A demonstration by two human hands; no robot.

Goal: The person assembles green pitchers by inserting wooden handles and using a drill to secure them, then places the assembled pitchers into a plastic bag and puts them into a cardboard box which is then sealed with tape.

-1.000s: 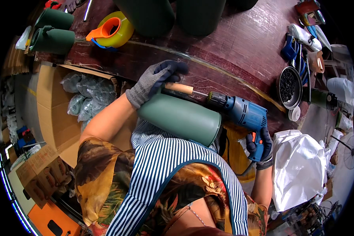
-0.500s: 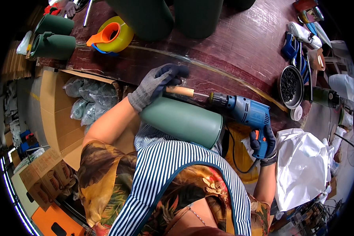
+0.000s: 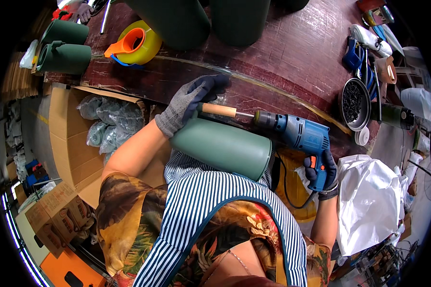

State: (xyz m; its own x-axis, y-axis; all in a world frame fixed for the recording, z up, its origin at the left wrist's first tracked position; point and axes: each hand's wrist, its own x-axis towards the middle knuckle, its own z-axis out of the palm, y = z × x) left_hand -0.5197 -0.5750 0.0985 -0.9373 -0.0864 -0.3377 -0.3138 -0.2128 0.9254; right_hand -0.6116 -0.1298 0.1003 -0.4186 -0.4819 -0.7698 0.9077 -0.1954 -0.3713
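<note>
A green cylindrical canister lies sideways across my lap, against the striped apron. A pale wooden handle runs along its far side. My left hand, in a grey and dark glove, is closed at the canister's left end by the handle; its thumb is hidden. My right hand, gloved too, wraps round the grip of a blue corded power drill. From the drill's chuck a thin metal shaft points left and meets the right end of the wooden handle.
Dark green canisters stand on the dark red table. A yellow tape roll with an orange core lies left. To the right is a bowl of black screws. A cardboard box holds plastic-wrapped items; white sheeting hangs at right.
The fingers of my left hand have lifted slightly and straightened a little. The drill has shifted very slightly, its shaft staying at the handle's end. The canister has hardly moved.
</note>
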